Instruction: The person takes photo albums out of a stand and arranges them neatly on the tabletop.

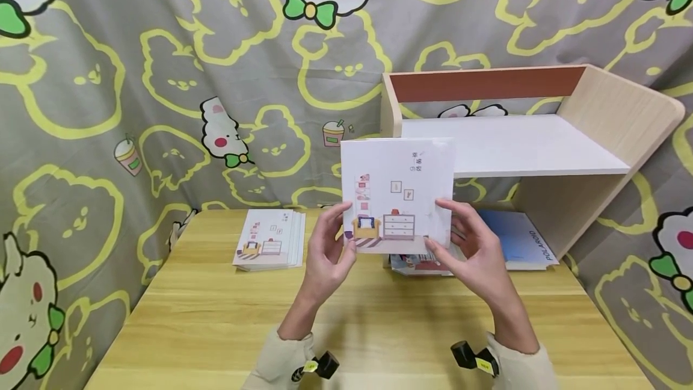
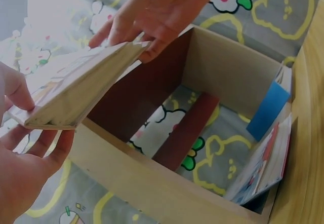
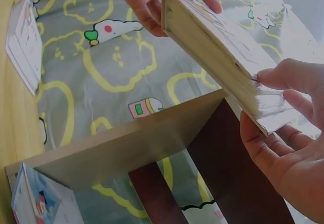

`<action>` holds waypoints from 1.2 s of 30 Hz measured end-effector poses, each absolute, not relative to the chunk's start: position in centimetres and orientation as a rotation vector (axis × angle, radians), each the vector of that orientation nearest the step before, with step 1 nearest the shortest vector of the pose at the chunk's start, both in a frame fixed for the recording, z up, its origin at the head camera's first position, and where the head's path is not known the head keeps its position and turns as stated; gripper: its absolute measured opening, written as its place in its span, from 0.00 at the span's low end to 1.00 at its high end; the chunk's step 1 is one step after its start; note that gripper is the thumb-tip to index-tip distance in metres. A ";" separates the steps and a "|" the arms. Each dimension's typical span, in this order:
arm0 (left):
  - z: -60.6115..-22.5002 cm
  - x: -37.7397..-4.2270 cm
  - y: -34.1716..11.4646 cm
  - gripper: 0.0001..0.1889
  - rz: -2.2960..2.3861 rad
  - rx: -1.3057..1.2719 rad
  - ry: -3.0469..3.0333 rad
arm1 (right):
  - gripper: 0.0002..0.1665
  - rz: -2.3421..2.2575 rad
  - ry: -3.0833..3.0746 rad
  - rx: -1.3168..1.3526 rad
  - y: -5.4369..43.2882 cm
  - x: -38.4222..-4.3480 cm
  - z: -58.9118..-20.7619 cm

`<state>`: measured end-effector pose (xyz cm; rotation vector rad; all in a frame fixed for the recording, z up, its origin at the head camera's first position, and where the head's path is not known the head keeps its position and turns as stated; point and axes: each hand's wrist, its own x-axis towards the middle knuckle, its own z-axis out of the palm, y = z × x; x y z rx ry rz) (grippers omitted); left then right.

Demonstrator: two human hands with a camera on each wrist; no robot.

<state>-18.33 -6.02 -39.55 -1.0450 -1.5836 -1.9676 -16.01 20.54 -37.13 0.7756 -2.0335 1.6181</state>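
A square white book (image 1: pixel 387 158) with a drawn armchair, drawers and pictures on its cover is held upright above the table. My left hand (image 1: pixel 328 245) grips its lower left edge, thumb in front and fingers behind. My right hand (image 1: pixel 479 251) pinches the lower right side in the same way. Both wrist views show the thick block of pages at the edge of the book (image 2: pixel 86 89), between thumb and fingers. On the table to the left lies a stack of books (image 1: pixel 265 239) with a matching cover.
A wooden shelf unit (image 1: pixel 514 143) with a white board stands at the back right. Under it lie a blue book (image 1: pixel 514 236) marked POLAROID and a colourful book (image 1: pixel 417 265), partly hidden behind the held one. A patterned curtain (image 1: pixel 216 47) hangs behind the wooden table (image 1: pixel 216 324).
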 end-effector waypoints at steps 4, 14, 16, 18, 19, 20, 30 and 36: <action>-39.3 -18.5 -6.3 0.35 -1.962 -1.027 -1.569 | 0.47 1.613 -2.040 0.768 20.1 -16.3 -36.9; -39.0 -18.7 -7.0 0.34 -1.933 -0.989 -1.531 | 0.46 1.622 -2.039 0.765 18.8 -16.7 -36.4; -38.9 -18.7 -7.2 0.33 -1.923 -0.976 -1.531 | 0.46 1.629 -2.038 0.767 18.5 -16.7 -36.4; -38.9 -18.7 -7.4 0.33 -1.912 -0.966 -1.527 | 0.46 1.634 -2.040 0.764 18.3 -16.8 -36.3; -38.9 -18.7 -7.5 0.33 -1.908 -0.963 -1.525 | 0.46 1.634 -2.042 0.762 18.1 -16.7 -36.3; -38.9 -18.7 -7.6 0.32 -1.906 -0.961 -1.522 | 0.46 1.634 -2.042 0.760 18.0 -16.8 -36.3; -38.7 -18.9 -8.7 0.31 -1.896 -0.965 -1.495 | 0.45 1.667 -1.991 0.795 16.8 -17.1 -36.4; -38.8 -19.2 -9.6 0.31 -1.879 -0.982 -1.488 | 0.46 1.728 -1.966 0.802 16.0 -17.1 -36.3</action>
